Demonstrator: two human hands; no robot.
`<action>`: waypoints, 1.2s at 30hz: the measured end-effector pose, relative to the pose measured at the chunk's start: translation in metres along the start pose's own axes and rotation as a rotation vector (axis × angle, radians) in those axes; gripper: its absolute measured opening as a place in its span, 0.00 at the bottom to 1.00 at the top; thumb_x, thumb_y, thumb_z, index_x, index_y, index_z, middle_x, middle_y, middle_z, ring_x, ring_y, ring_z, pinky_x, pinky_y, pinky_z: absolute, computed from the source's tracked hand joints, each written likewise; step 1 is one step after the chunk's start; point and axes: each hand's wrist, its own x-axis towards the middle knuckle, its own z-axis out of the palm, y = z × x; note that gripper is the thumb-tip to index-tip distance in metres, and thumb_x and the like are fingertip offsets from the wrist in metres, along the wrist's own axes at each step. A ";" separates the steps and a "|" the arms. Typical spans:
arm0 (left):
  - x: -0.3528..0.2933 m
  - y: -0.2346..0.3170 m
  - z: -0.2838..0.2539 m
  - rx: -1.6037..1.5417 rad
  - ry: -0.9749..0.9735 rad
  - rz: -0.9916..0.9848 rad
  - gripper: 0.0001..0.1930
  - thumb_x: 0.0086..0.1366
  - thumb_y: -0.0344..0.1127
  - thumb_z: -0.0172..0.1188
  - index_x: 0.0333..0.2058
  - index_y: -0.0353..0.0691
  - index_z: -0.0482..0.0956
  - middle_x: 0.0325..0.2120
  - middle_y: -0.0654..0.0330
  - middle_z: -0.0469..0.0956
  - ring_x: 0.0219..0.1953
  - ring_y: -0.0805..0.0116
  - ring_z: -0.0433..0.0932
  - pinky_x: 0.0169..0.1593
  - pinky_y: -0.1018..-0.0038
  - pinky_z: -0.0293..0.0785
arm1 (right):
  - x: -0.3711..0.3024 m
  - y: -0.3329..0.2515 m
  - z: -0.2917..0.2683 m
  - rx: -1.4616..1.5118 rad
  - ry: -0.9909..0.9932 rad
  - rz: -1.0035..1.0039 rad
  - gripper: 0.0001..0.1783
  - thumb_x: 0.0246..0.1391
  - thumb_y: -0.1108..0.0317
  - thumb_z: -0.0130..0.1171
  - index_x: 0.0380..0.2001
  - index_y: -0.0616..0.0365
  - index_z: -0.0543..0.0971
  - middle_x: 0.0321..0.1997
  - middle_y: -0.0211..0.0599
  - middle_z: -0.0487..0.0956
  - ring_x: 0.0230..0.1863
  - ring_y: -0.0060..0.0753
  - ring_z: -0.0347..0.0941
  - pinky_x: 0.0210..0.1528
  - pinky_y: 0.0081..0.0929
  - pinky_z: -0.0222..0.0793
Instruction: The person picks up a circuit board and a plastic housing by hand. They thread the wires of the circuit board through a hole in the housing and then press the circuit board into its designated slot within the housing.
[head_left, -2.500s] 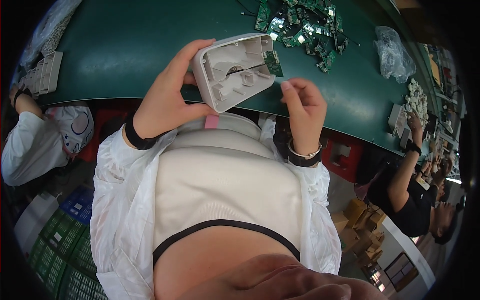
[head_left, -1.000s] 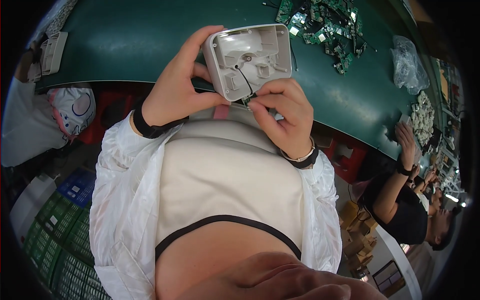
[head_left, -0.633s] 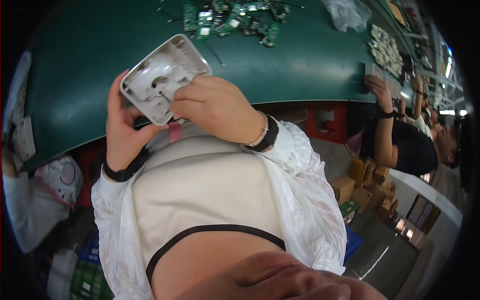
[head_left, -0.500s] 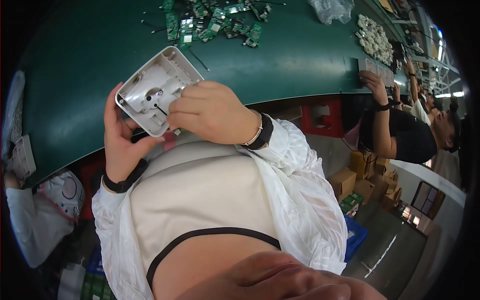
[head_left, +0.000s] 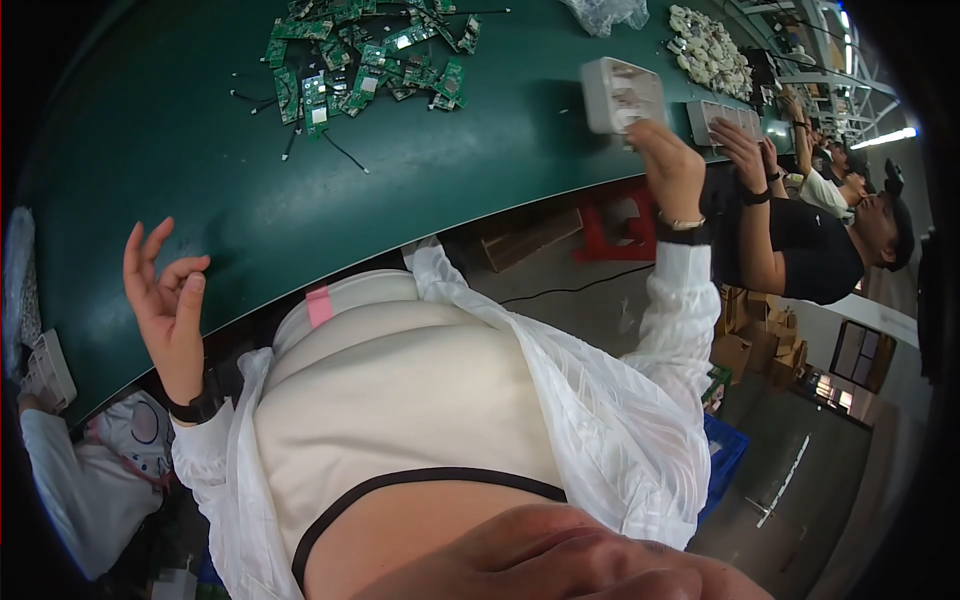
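Note:
My right hand [head_left: 671, 165] grips the near edge of a white plastic housing [head_left: 622, 94] and holds it out over the right part of the green table. The housing is tilted, with part of its ribbed inside showing. Apart from it, at the left, my left hand [head_left: 165, 300] is raised by the table's front edge with bent, spread fingers and nothing in them. A pile of green circuit boards [head_left: 366, 78] with short black wires lies farther back on the table, between my two hands.
Beside my right hand, a co-worker's hand [head_left: 738, 150] touches more white housings [head_left: 708, 120]. Small cream-coloured parts [head_left: 712, 55] and a clear plastic bag [head_left: 608, 14] lie at the far right. Another person's sleeve [head_left: 75, 475] and a white housing [head_left: 50, 368] are at the left edge. A red stool [head_left: 618, 228] stands below the table.
My right hand has carried the white housing away to the right, toward the co-worker. My left hand has let go of it and moved left, its fingers now spread.

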 end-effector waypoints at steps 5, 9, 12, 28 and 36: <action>-0.002 0.003 0.004 0.018 0.011 0.004 0.37 0.71 0.23 0.59 0.74 0.40 0.53 0.68 0.47 0.65 0.48 0.70 0.81 0.54 0.77 0.74 | -0.020 0.082 0.001 -0.217 -0.090 0.228 0.09 0.64 0.63 0.63 0.44 0.47 0.87 0.47 0.28 0.87 0.43 0.43 0.85 0.42 0.32 0.79; 0.000 0.005 0.007 0.013 -0.012 -0.012 0.37 0.70 0.23 0.59 0.74 0.39 0.54 0.67 0.47 0.66 0.48 0.70 0.81 0.54 0.76 0.74 | -0.036 0.131 0.006 -0.271 -0.097 0.304 0.10 0.66 0.59 0.60 0.44 0.44 0.87 0.48 0.26 0.87 0.43 0.44 0.84 0.41 0.34 0.79; 0.000 0.003 0.007 0.000 -0.022 -0.024 0.37 0.70 0.24 0.59 0.74 0.39 0.54 0.66 0.47 0.66 0.49 0.70 0.81 0.54 0.76 0.74 | -0.044 0.148 0.007 -0.324 -0.114 0.340 0.10 0.66 0.58 0.60 0.45 0.44 0.87 0.48 0.26 0.87 0.43 0.44 0.84 0.41 0.35 0.79; -0.008 0.013 0.006 0.075 -0.120 -0.127 0.31 0.66 0.23 0.63 0.67 0.36 0.67 0.60 0.53 0.75 0.48 0.71 0.80 0.56 0.73 0.74 | 0.082 -0.054 0.038 0.517 -0.125 0.310 0.18 0.64 0.65 0.66 0.55 0.58 0.82 0.37 0.31 0.84 0.28 0.17 0.71 0.30 0.19 0.68; -0.031 0.034 0.000 0.274 -0.233 -0.025 0.24 0.61 0.22 0.65 0.58 0.35 0.76 0.56 0.56 0.77 0.47 0.68 0.81 0.55 0.71 0.76 | 0.207 -0.117 0.092 0.901 -0.421 0.421 0.24 0.64 0.55 0.66 0.56 0.61 0.81 0.39 0.30 0.87 0.26 0.14 0.71 0.27 0.15 0.63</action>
